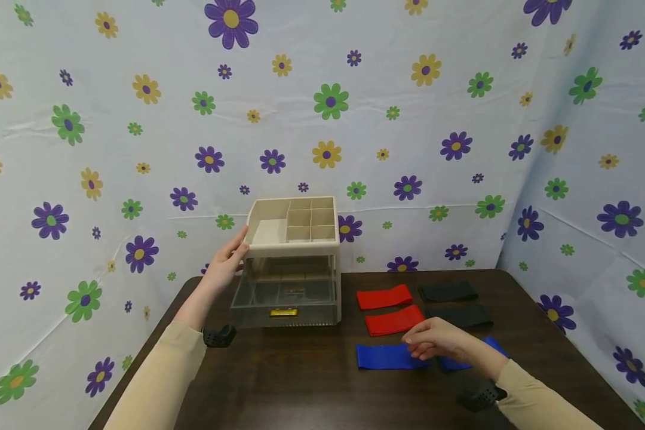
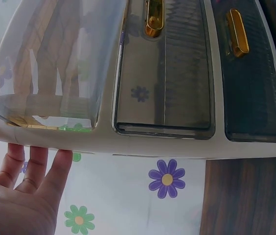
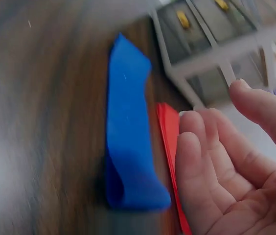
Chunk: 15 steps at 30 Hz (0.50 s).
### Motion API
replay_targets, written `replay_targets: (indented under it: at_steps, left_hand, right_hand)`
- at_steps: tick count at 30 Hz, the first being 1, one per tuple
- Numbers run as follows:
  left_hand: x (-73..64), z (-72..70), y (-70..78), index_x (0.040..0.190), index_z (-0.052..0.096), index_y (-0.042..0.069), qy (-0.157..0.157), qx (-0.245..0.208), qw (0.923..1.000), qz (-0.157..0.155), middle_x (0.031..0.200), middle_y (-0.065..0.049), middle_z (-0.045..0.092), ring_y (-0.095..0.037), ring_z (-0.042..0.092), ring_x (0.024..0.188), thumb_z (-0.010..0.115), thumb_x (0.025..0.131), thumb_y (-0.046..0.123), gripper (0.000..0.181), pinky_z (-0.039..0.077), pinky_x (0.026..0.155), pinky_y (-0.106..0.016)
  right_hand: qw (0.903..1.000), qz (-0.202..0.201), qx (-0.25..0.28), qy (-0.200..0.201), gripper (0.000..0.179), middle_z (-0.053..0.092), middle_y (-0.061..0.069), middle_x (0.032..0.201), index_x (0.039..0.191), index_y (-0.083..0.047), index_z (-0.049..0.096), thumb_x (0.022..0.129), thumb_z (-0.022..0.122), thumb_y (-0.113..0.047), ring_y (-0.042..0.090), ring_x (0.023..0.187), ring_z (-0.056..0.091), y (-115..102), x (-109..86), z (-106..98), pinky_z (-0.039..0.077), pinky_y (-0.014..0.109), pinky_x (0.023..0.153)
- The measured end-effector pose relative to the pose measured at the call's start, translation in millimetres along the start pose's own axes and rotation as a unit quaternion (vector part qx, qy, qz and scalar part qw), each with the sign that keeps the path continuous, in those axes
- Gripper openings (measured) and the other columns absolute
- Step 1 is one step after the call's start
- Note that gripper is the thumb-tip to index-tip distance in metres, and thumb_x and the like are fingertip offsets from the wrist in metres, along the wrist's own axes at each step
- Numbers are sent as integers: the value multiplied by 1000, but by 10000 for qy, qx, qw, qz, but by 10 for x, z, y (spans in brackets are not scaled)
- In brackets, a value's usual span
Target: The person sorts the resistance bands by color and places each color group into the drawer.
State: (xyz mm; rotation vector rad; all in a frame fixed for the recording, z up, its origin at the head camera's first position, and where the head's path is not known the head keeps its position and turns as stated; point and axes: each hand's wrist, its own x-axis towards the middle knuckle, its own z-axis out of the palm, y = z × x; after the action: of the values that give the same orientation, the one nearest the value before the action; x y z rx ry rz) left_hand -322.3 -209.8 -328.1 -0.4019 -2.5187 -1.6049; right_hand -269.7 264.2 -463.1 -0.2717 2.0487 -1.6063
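A cream desktop organizer [image 1: 292,245] with tinted see-through drawers [image 2: 170,83] stands at the back of the table. My left hand [image 1: 227,258] rests against its upper left side, fingers fairly straight and fingertips at the cream edge [image 2: 108,146]. Over the front row of flat folded loop bands hovers my right hand [image 1: 435,339], fingers loosely bent, thumb apart, nothing between them. Below it lie a blue band [image 1: 389,356] and a second blue band [image 1: 454,362], the latter partly hidden by the hand. Close to its fingertips in the right wrist view is a red band [image 3: 170,147].
Two red bands [image 1: 385,297] lie just right of the organizer, with two black bands [image 1: 448,291] beside them. Small compartments [image 1: 310,218] divide the organizer's top. Gold handles [image 2: 237,32] stick out from the drawer fronts. A flowered cloth [image 1: 376,119] hangs behind the dark wooden table [image 1: 279,382].
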Motion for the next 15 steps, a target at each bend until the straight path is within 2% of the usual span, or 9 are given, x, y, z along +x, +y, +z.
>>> replay_targets:
  at_steps: [6, 15]
  left_hand:
    - [108, -26, -244, 155, 21, 30, 59, 59, 10000, 10, 159, -16, 17, -45, 33, 134, 40, 105, 33, 54, 36, 100, -62]
    - [121, -16, -267, 155, 23, 32, 88, 92, 9998, 127, 159, -15, 20, -44, 36, 132, 41, 105, 34, 53, 38, 99, -61]
  right_hand:
    - [9992, 177, -242, 269, 39, 71, 15, 94, 113, 12, 64, 93, 66, -21, 20, 77, 69, 143, -38, -229, 57, 30, 66]
    - [9966, 341, -615, 433, 31, 71, 14, 86, 106, 11, 67, 90, 67, -16, 20, 71, 69, 332, -82, -376, 57, 30, 60]
